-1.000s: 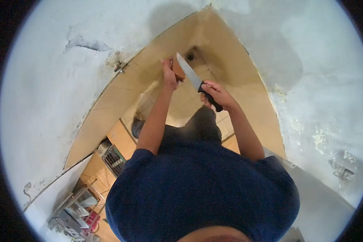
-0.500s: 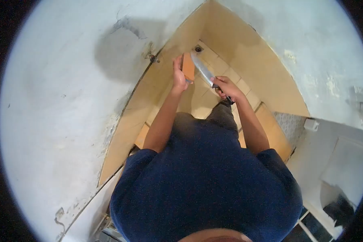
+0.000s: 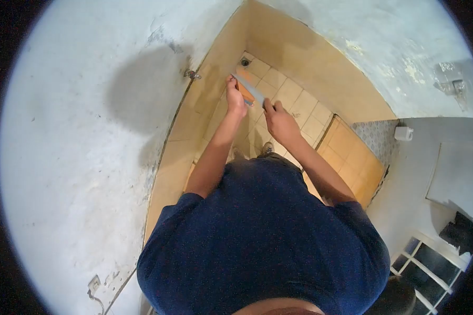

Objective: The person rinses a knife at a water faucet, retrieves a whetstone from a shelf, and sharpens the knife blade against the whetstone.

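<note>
My left hand is closed round an orange sharpening stone with a grey-blue strip at its lower end. The stone is held up in the air, tilted. My right hand grips a kitchen knife by its dark handle, mostly covered by my fingers. The blade points up and left and overlaps the stone's orange face, its tip close to my left fingertips. Whether the edge presses on the stone, I cannot tell.
Below is a tiled floor with a drain in the far corner and my shoe. A tap juts from the left wall. To the right are a low tiled partition and a white jug.
The knife was apart from the stone, to its right; now its blade lies across the stone. My right hand has turned and moved left, and the stone is tilted more. The view has shifted.
</note>
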Available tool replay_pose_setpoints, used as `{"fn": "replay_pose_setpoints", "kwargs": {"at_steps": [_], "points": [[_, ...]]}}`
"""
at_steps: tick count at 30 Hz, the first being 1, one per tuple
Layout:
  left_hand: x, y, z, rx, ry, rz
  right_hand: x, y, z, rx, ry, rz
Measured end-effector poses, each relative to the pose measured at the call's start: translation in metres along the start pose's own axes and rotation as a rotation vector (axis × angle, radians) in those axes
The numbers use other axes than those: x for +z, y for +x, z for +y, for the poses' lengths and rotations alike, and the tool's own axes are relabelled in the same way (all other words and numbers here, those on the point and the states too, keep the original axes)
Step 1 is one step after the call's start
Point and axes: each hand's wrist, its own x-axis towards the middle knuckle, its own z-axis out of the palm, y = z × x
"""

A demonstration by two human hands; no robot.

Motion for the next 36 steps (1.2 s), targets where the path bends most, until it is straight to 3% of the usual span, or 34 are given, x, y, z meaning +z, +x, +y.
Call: {"fn": "replay_pose_setpoints", "kwargs": {"at_steps": [1,4,7,8,11,16,19,23,24,27,31,32,35,36], "points": [[0.000,0.003,-0.007,0.042,-0.018,0.006,-0.008,-0.009,0.005,-0.002,0.051,-0.042],[0.002,0.001,-0.015,0.082,-0.062,-0.021,-0.021,-0.015,0.050,-0.474,0.307,0.112],[0.026,-0.035,0.011,-0.026,-0.061,-0.096,-0.056,-0.017,0.057,0.245,1.076,-0.465],[0.035,-0.044,0.020,-0.072,-0.057,-0.128,-0.059,-0.014,0.042,0.342,1.353,-0.392],[0.040,-0.039,0.008,-0.043,-0.080,-0.235,-0.036,0.004,0.066,0.381,1.595,-0.530],[0.037,-0.042,0.011,-0.047,-0.039,-0.195,-0.035,-0.006,0.078,0.343,1.386,-0.518],[0.027,-0.039,0.000,-0.074,0.043,-0.195,-0.032,-0.006,0.100,0.322,0.985,-0.335],[0.043,-0.053,0.003,-0.087,0.011,-0.098,-0.034,0.010,0.074,-0.063,0.209,0.247],[0.046,-0.054,0.004,-0.091,0.021,-0.111,-0.035,0.012,0.056,-0.027,0.090,0.296],[0.046,-0.053,0.002,-0.090,0.027,-0.095,-0.030,0.016,0.021,0.040,-0.159,0.162],[0.032,-0.036,0.003,-0.042,-0.008,-0.040,-0.027,-0.013,0.018,-0.085,-0.095,0.089],[0.024,-0.034,0.004,-0.034,-0.003,-0.051,-0.019,-0.019,0.035,-0.248,0.011,0.166],[0.013,-0.022,0.000,0.045,-0.109,0.029,-0.035,-0.036,0.067,-0.135,0.443,-0.242],[0.011,-0.020,0.003,0.076,-0.108,0.002,-0.049,-0.041,0.056,0.136,0.818,-0.395]]}}
